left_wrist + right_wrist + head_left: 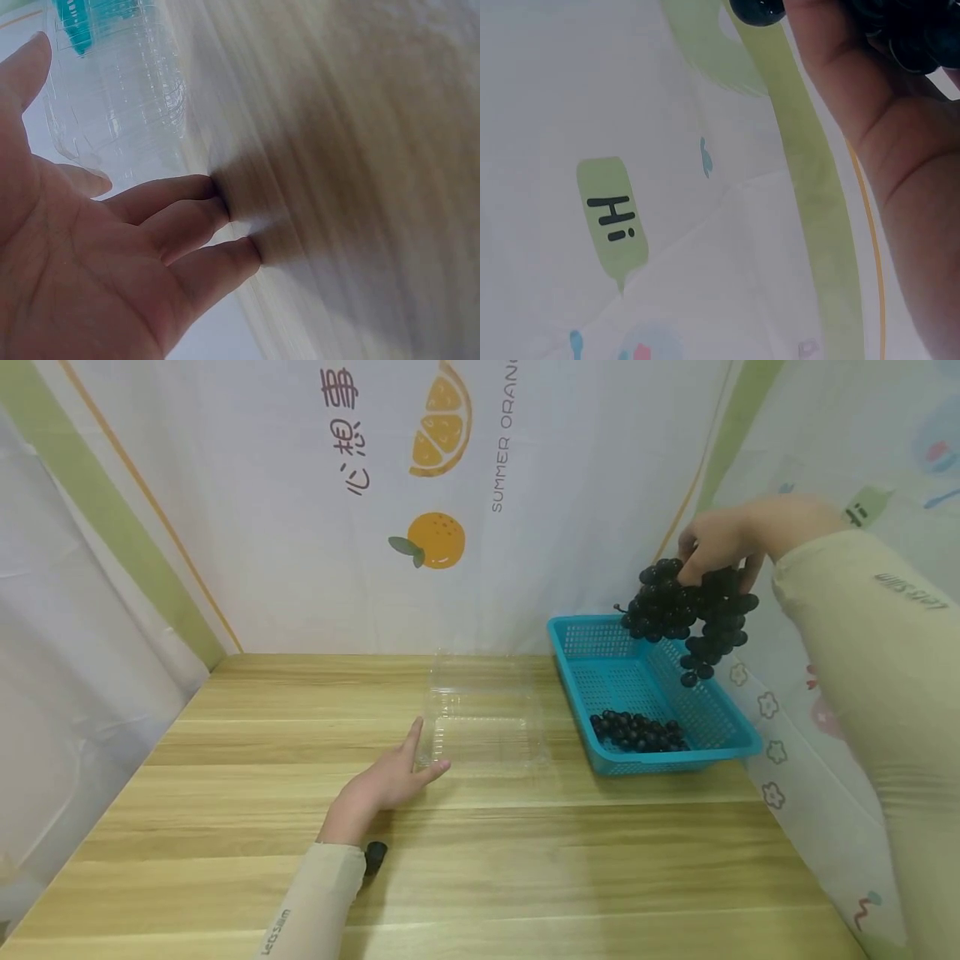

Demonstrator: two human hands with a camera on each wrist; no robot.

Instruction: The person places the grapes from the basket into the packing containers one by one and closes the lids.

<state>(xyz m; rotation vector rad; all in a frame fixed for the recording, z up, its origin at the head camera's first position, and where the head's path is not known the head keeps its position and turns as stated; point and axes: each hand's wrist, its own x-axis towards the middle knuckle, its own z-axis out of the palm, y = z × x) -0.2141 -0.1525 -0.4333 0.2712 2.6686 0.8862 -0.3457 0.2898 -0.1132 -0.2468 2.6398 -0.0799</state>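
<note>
A bunch of dark grapes (660, 606) hangs from my right hand (720, 543), which grips it from above over the far right of a blue plastic basket (577, 693). Inside that basket, near its front wall, lies another bunch of dark grapes (637, 732). My left hand (393, 772) has its thumb and fingers spread at the left front corner of a clear plastic box (483, 739), whose lid stands open at the back. In the left wrist view several fingertips (244, 255) of that hand rest on the table. The right wrist view shows only part of the held grapes (757, 9).
The wooden table (465, 877) ends at the back against a white printed curtain (300, 568). Another printed curtain (795, 827) runs along the right side, close to the basket. A small black object (375, 857) sits by the left cuff.
</note>
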